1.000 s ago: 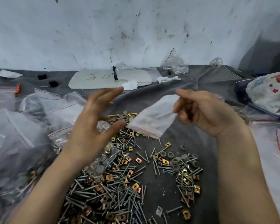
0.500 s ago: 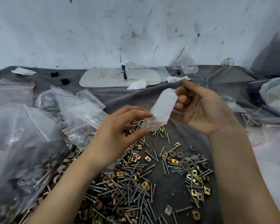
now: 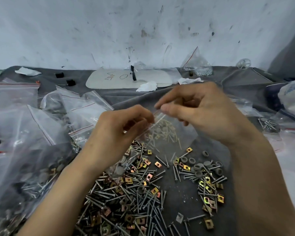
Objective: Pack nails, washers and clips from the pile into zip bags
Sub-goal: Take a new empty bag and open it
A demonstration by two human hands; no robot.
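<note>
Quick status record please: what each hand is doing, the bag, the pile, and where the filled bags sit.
left hand: pinching the left side of the zip bag's top edge
right hand: pinching the right side of the same edge
zip bag: clear, held above the pile, hanging down; whether it holds anything cannot be told
pile: nails, brass-coloured clips and grey washers loose on the grey cloth
small heap: same parts, right of the pile
filled bags: heaped on the left
white board: at the back, by the wall

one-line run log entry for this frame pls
phase: bag handling | left hand: pinching zip bag top | right hand: pinching same top | bag: held above pile | contents: unclear
</note>
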